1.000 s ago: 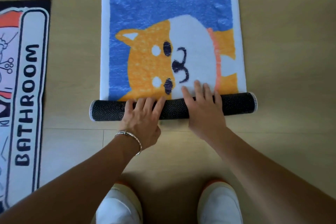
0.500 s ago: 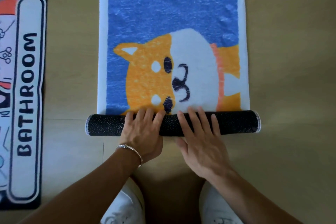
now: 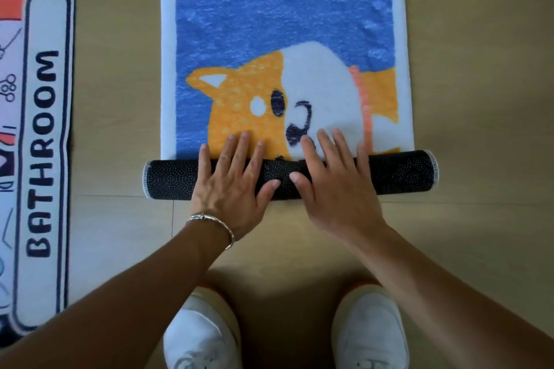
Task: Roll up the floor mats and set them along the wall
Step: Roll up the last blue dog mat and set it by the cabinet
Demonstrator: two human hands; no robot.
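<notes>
Dog mat, part-rolled, centre floor.
Roll has crept farther; left hand and right hand flat, fingers spread, pressing it. Most lies unrolled; bathroom mat left, untouched.

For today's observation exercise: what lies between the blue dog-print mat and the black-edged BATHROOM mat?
Only bare light wooden floor, shown in the head view.

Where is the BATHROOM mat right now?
Head view, far left edge: the BATHROOM mat lies flat on the floor, left of the dog mat, with a strip of bare floor between them.
</notes>
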